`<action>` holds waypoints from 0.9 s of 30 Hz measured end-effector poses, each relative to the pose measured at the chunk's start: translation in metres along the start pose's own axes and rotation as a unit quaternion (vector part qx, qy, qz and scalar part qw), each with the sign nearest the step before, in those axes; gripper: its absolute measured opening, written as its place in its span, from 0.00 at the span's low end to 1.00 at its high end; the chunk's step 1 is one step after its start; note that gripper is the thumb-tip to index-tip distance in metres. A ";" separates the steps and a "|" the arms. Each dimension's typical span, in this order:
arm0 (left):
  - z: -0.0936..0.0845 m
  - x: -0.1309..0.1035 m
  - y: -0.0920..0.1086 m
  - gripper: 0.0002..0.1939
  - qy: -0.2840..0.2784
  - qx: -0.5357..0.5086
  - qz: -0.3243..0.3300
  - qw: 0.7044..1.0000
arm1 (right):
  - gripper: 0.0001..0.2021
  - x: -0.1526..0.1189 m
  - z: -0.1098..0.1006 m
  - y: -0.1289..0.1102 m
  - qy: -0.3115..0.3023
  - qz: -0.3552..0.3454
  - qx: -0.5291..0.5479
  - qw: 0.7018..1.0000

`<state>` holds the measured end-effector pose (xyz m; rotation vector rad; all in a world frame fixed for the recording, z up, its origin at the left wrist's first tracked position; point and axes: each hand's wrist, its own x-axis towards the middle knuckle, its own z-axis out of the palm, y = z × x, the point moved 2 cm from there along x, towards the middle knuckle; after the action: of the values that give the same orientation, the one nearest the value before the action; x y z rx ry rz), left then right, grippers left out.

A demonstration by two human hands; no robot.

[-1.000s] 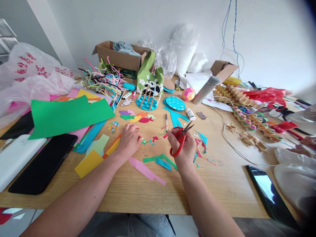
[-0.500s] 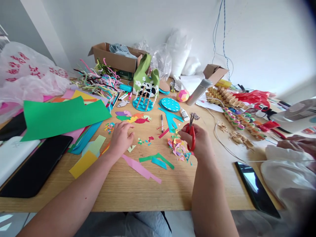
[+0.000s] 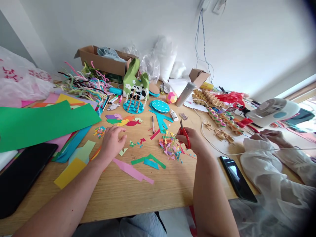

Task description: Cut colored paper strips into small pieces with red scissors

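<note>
My right hand [image 3: 191,140] is closed round the red handles of the scissors [image 3: 184,135], whose blades point away from me, beside a pile of colourful paper scraps [image 3: 170,148]. My left hand [image 3: 113,141] rests near the table with its fingers apart and nothing visible in it. Past its fingertips lie several paper fish [image 3: 132,123]. Small coloured paper dots [image 3: 99,131] are just left of that hand. Between my forearms are a pink strip [image 3: 130,169], a green strip [image 3: 148,158] and a blue piece [image 3: 151,164].
Green paper [image 3: 46,123] and a black tablet-like object [image 3: 27,177] lie left. Behind stand a panda bag [image 3: 135,82] and a grey bottle [image 3: 185,94]. At right are a phone [image 3: 238,177], a fan [image 3: 274,110] and another person's hands [image 3: 271,136] with white sleeves.
The view has swung to the right, so the table's objects sit further left and more of the other person's hands shows. My right hand still holds the scissors; my left hand looks much the same.
</note>
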<state>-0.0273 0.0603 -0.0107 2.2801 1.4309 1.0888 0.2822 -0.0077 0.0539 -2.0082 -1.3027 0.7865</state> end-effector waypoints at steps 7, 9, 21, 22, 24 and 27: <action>-0.001 0.000 0.002 0.07 -0.008 0.004 0.001 1.000 | 0.05 0.003 -0.008 0.009 -0.054 -0.016 -0.083 0.995; -0.001 0.000 0.002 0.07 -0.007 0.003 0.002 1.000 | 0.04 0.008 -0.009 0.016 -0.039 -0.001 -0.164 0.986; -0.004 0.001 0.003 0.08 0.010 -0.010 -0.004 1.000 | 0.07 0.049 0.002 0.020 0.022 0.021 -0.299 0.954; -0.005 0.001 0.003 0.08 0.013 -0.009 -0.007 1.000 | 0.08 0.054 0.004 0.020 0.019 0.028 -0.313 0.949; -0.007 0.002 0.004 0.08 0.018 -0.006 -0.014 1.000 | 0.11 0.064 0.007 0.021 0.014 0.040 -0.338 0.940; -0.008 0.002 0.005 0.08 0.028 0.000 -0.018 0.999 | 0.15 0.074 0.015 0.026 0.004 0.050 -0.365 0.930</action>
<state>-0.0291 0.0586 -0.0013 2.2317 1.4881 1.1502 0.3108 0.0552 0.0138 -2.6555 -1.6610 0.3428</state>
